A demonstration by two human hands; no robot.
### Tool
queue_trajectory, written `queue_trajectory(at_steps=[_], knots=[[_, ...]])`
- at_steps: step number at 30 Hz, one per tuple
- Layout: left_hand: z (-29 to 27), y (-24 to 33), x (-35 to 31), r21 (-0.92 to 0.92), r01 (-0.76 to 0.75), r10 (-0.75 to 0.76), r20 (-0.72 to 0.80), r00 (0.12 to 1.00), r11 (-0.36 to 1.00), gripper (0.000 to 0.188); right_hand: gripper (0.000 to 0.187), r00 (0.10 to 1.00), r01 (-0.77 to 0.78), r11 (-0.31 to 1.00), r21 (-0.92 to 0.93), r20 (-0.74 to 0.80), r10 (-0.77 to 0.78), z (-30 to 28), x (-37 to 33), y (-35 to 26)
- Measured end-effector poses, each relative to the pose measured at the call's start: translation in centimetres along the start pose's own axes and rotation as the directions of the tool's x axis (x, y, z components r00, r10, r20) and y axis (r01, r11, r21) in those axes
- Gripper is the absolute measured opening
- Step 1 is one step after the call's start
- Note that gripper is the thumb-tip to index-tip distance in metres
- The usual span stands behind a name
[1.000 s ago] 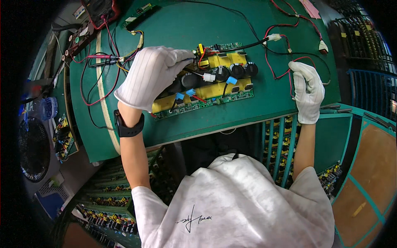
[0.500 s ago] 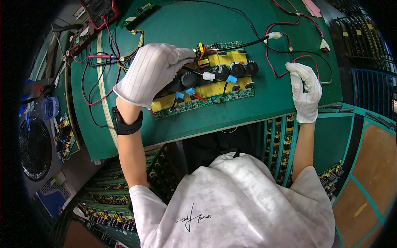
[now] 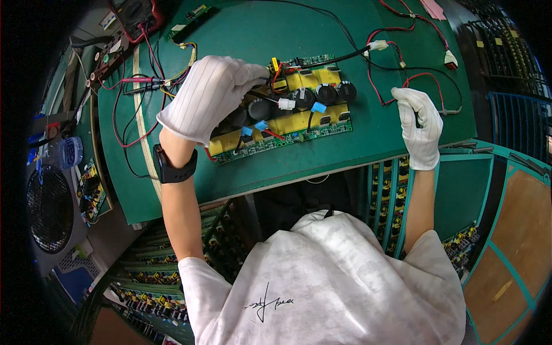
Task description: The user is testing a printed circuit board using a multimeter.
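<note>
A green circuit board [image 3: 299,138] lies at a slant on the green mat. It carries yellow heat sinks [image 3: 276,126], a row of black round capacitors [image 3: 326,93], blue-capped leads [image 3: 318,107] and a white plug [image 3: 286,104]. My left hand [image 3: 218,95], in a white striped glove, covers the board's left end. Its fingers are pressed together at the far side, and what they grip is hidden. To the right of the board, my gloved right hand [image 3: 419,123] is curled, thumb and fingertips together beside a thin red wire [image 3: 376,92]. Whether it pinches that wire cannot be made out.
A red multimeter [image 3: 138,17] with probe leads [image 3: 144,79] sits at the far left. A small board [image 3: 188,22] lies at the back. A black cable joins a white connector [image 3: 378,45]. Racks of boards [image 3: 384,201] stand below the table edge; a fan [image 3: 50,210] is at left.
The circuit board has shifted slightly left, with my left hand moving slightly up and left on it. My right hand has moved a little left, still curled.
</note>
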State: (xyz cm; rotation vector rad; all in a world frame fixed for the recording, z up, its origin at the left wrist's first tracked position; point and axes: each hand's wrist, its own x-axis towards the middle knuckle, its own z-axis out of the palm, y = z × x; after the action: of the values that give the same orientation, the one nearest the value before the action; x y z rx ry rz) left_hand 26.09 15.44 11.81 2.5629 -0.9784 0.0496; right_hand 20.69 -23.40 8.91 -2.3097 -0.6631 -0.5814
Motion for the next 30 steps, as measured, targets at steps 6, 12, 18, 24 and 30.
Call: queue_trajectory(at_steps=[6, 12, 18, 24, 30], knots=[[0.1, 0.0, -0.1, -0.051, -0.026, 0.026, 0.003, 1.000, 0.998, 0.024, 0.014, 1.000, 0.011, 1.000, -0.006, 0.007, -0.011, 0.3, -0.3, 0.0], [0.0, 0.2, 0.7, -0.124, 0.092, -0.085, 0.060, 0.995, 0.988, 0.024, 0.014, 1.000, 0.004, 1.000, -0.001, 0.009, -0.004, 0.5, -0.4, -0.2], [-0.8, 1.3, 0.4, -0.079, 0.090, -0.092, -0.022, 0.995, 0.993, 0.024, 0.014, 1.000, 0.012, 1.000, -0.014, -0.016, -0.012, 0.3, -0.7, -0.6], [-0.3, 2.4, 1.1, 0.022, 0.171, -0.170, -0.018, 0.985, 0.985, 0.019, 0.013, 0.999, -0.034, 0.999, -0.027, -0.041, 0.033, -0.9, -1.7, -0.9], [-0.2, 2.2, 1.1, -0.047, 0.149, -0.149, -0.003, 0.989, 0.988, 0.018, 0.013, 0.993, -0.052, 0.998, -0.027, -0.103, 0.049, -2.1, -2.6, -0.3]])
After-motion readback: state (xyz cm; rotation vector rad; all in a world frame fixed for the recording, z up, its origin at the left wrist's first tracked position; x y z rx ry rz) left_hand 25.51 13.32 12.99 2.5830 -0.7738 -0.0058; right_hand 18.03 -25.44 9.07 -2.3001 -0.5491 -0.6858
